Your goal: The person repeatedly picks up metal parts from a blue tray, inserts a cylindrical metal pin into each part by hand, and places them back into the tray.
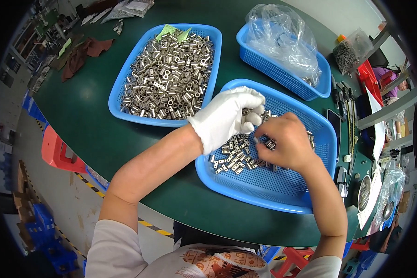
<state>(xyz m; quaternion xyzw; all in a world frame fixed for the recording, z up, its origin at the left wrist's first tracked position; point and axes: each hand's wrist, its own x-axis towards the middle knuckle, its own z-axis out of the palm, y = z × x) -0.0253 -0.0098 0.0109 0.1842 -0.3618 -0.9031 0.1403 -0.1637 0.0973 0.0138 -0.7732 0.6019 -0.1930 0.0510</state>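
My left hand (227, 116), in a white glove, is held palm up with curled fingers over the near blue basket (282, 201). Small metal pieces show between its fingers. Close beside it, my bare right hand (287, 141) hovers over the same basket, thumb and fingers bent toward the glove; its fingertips are partly hidden, so what they pinch is unclear. Below both hands lie loose small metal parts (236, 157), short silver blocks with holes. Farther back on the left, another blue basket (116, 99) is heaped with shiny metal cylinders (171, 78), with green paper on top.
At the back right stands a blue basket (278, 74) with clear plastic bags (282, 41). Calipers (345, 102) and a dark phone (333, 123) lie along the right side. A brown cloth (86, 55) rests at the far left of the green table (167, 185). A red stool (60, 150) stands below.
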